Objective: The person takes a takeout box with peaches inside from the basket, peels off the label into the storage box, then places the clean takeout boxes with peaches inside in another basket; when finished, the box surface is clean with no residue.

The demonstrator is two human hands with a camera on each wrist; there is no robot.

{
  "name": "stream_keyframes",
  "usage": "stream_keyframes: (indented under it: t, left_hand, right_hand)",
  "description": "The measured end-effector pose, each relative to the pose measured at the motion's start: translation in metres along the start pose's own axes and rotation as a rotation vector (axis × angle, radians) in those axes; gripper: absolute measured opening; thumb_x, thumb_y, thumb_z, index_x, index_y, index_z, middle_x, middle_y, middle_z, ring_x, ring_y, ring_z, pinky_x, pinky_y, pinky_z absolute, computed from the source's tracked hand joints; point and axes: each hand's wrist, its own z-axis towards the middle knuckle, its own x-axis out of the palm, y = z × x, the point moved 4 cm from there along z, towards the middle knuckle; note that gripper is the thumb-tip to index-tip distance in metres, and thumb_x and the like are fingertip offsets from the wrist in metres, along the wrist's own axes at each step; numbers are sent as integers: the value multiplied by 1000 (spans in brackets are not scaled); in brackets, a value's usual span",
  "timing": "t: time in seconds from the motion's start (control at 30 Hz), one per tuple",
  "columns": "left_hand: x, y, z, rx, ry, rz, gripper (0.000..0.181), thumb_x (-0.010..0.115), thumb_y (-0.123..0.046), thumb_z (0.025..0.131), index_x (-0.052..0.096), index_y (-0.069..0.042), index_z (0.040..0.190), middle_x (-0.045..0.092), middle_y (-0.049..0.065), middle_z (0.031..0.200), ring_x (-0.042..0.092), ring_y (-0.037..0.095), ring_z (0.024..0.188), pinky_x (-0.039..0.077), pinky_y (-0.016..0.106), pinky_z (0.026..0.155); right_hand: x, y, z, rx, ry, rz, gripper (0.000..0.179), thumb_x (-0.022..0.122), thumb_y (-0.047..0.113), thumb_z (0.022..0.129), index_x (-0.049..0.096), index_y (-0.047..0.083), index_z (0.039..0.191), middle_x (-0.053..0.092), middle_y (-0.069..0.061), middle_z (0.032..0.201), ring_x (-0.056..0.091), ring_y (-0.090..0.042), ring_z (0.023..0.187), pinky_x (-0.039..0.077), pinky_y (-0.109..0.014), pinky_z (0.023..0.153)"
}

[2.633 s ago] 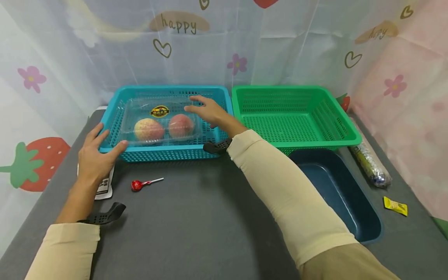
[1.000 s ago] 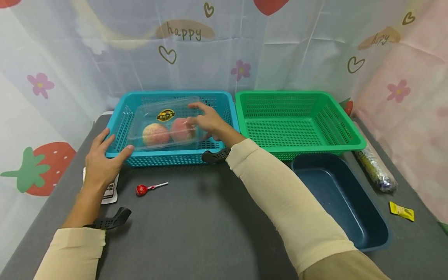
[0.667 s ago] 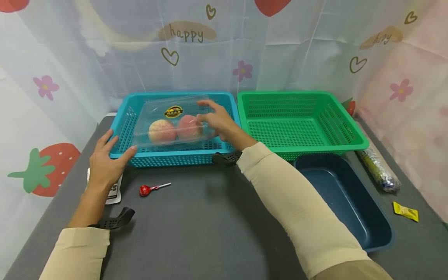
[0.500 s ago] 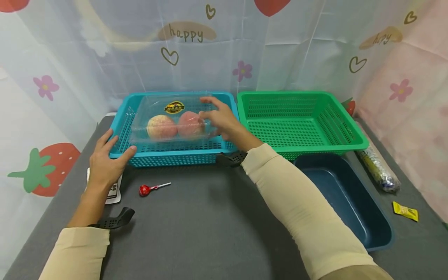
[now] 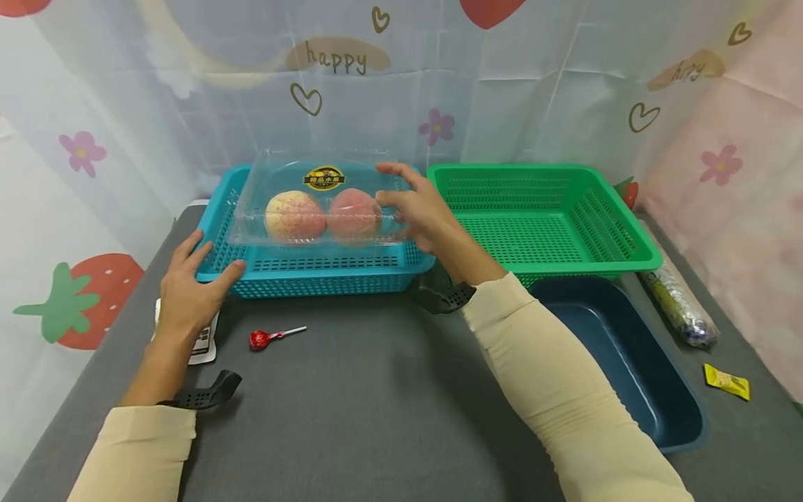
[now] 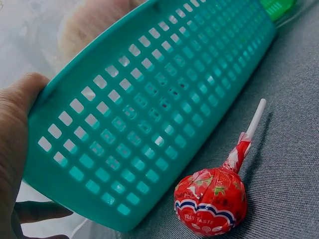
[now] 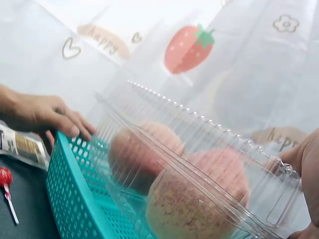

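Note:
My right hand grips the right end of a clear plastic fruit box, its thumb and fingers at either side of that end. Two peaches lie inside under a black and gold label. The box is raised above the blue basket; in the right wrist view the box is tilted over the rim. My left hand holds the basket's near left corner. In the left wrist view its thumb is at the rim and its fingers are below, beyond the corner.
A green basket stands right of the blue one, with a dark blue tub before it. A red lollipop and a white packet lie near my left hand. A wrapped roll and yellow candy are far right.
My right hand has closed on the fruit box's right end and lifted it up out of the blue basket, slightly rightward. My left hand stays at the basket corner.

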Motion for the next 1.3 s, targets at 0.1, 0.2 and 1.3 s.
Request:
stream_keyframes:
  t: [0.1, 0.2, 1.3]
  left_hand:
    - [-1, -1, 0, -5, -1, 1, 78, 60, -46, 92, 36, 4, 146, 20, 9, 157, 16, 35, 142, 19, 65, 104]
    - [-2, -1, -1, -7, -9, 0, 77, 60, -45, 92, 37, 4, 146, 21, 9, 157, 16, 35, 142, 19, 65, 105]
    - [-2, 0, 0, 10, 11, -15, 77, 60, -45, 92, 37, 5, 145, 20, 9, 157, 16, 37, 141, 17, 65, 105]
  right_hand:
    - [-2, 3, -9, -7, -18, 7, 41, 60, 13, 96, 55, 30, 133, 40, -5, 135, 39, -24, 80, 43, -40, 63]
    - [-3, 8, -19, -23, -31, -5, 41, 60, 13, 96, 56, 30, 133, 36, -2, 141, 47, -29, 94, 47, -45, 71]
    - [-40, -5, -150, -178, -21, -33, 49, 56, 4, 94, 45, 9, 142, 41, -15, 90, 45, -26, 84, 42, -40, 72]
